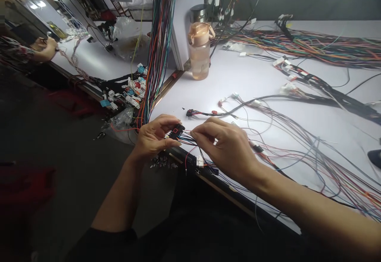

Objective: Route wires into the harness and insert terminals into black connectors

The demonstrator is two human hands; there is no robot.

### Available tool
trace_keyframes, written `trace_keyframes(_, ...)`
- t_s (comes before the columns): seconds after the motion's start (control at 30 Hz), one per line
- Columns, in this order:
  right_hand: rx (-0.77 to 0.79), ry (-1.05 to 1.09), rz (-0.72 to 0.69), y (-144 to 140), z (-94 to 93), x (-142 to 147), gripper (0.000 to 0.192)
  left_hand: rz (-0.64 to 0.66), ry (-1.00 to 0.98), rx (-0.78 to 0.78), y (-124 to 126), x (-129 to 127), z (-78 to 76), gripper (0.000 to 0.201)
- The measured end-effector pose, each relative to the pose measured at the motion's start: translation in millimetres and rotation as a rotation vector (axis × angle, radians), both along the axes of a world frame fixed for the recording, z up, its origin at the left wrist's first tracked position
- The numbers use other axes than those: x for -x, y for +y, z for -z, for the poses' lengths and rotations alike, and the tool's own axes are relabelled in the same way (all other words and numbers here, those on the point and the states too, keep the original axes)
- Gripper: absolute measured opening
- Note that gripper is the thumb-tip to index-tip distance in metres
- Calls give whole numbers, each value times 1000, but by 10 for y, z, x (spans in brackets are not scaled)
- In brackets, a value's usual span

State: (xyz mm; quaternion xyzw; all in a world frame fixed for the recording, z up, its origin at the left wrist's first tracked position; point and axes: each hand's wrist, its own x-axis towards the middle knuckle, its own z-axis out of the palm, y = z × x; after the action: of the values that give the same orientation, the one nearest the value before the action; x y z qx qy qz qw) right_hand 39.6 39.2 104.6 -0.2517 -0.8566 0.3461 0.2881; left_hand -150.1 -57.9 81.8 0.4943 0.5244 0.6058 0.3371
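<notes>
Between thumb and fingers my left hand point(156, 135) grips a black wire connector point(176, 131) with a red square mark, above the table's front edge. Several thin wires point(189, 138) run from its right side beneath my other hand. Just right of the connector, my right hand point(222, 137) pinches a thin wire between thumb and forefinger; the wire's tip is too small to make out clearly. Below my hands, a white connector point(200, 161) hangs at the table edge among loose wires. Behind them, a black connector point(189, 112) on a dark sleeved cable lies on the white table.
A bottle point(199, 53) with an orange lid stands behind my hands. A thick bundle of coloured wires point(159, 43) hangs at the left. Wire harnesses point(312, 47) spread along the back and right. A co-worker's hand point(49, 47) shows at far left, and a red stool point(73, 101) below.
</notes>
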Motion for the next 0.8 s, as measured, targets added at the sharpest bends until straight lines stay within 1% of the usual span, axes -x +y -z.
trace_keyframes(0.13, 87, 36, 39, 31, -4, -163, 15, -52, -213, 31, -44, -36, 89, 46)
trace_keyframes(0.27, 142, 24, 52, 33, -29, -267, 15, -73, -268, 52, -62, -92, 143, 48)
trace_keyframes(0.43, 109, 38, 12, -46, -80, -240, 15, -50, -255, 48, -57, -190, 99, 49)
trace_keyframes(0.53, 74, -8, -1, -92, -102, -213, 16, -34, -215, 47, -59, -237, 54, 48)
trace_keyframes(0.8, 46, -75, 33, -144, -86, -228, 16, 67, -73, 0, -65, -292, 18, 47)
